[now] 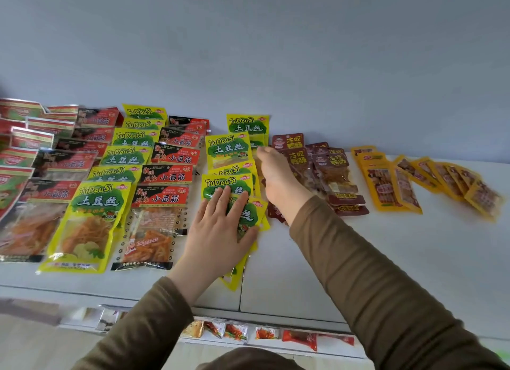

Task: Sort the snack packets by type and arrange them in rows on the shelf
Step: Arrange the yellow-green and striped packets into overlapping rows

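Observation:
Snack packets lie in rows on a white shelf (317, 259). My left hand (218, 231) rests flat, fingers spread, on the nearest yellow-green TuDouSi packet (248, 215) of a loose middle row. My right hand (276, 176) reaches further back, its fingers closed at the edge of a yellow-green packet (227, 150) in that same row; the fingertips are blurred. To the left run a full TuDouSi row (91, 218) and a red-and-black packet row (157, 220). Dark red packets (331, 171) sit right of my right hand.
Orange-yellow packets (386, 184) fan out at the far right. More red-topped packets (16, 160) fill the far left. A lower shelf (248, 333) holds small snack sachets. A pale wall (248, 52) rises behind the shelf.

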Action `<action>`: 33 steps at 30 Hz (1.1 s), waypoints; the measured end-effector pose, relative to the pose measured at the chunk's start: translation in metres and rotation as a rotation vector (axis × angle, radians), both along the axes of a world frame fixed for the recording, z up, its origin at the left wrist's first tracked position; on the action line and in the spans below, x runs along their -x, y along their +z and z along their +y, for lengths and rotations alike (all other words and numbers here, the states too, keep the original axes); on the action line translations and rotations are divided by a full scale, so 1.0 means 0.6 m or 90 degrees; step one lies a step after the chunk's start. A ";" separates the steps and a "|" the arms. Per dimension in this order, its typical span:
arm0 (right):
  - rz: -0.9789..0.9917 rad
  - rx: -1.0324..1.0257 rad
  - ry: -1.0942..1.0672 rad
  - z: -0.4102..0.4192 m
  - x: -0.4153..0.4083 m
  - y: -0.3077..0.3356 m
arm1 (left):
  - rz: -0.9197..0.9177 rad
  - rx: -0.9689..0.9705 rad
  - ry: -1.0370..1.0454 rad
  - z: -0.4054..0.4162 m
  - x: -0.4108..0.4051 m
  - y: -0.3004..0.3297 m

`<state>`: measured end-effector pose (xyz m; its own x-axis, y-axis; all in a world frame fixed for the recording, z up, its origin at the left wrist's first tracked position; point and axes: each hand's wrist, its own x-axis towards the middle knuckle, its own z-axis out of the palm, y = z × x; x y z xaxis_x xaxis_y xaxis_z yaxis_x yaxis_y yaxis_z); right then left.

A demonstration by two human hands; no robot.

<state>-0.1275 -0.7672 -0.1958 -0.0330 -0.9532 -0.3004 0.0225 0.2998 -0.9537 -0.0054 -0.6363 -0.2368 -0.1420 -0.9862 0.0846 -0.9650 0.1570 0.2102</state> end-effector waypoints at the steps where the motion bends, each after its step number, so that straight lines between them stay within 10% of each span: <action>1: -0.005 -0.003 -0.016 -0.003 0.007 -0.001 | 0.010 -0.010 -0.003 -0.001 -0.002 0.000; 23: 0.206 0.059 0.015 -0.120 -0.054 -0.027 | 0.049 -0.074 0.010 -0.008 -0.018 0.007; 33: 0.053 0.068 -0.086 -0.109 -0.074 -0.050 | -0.016 -0.019 0.031 0.000 -0.031 0.004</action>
<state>-0.0834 -0.8323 -0.2255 -0.1842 -0.9647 -0.1881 -0.0250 0.1960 -0.9803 0.0133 -0.6362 -0.2342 -0.0960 -0.9940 0.0525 -0.9762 0.1043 0.1903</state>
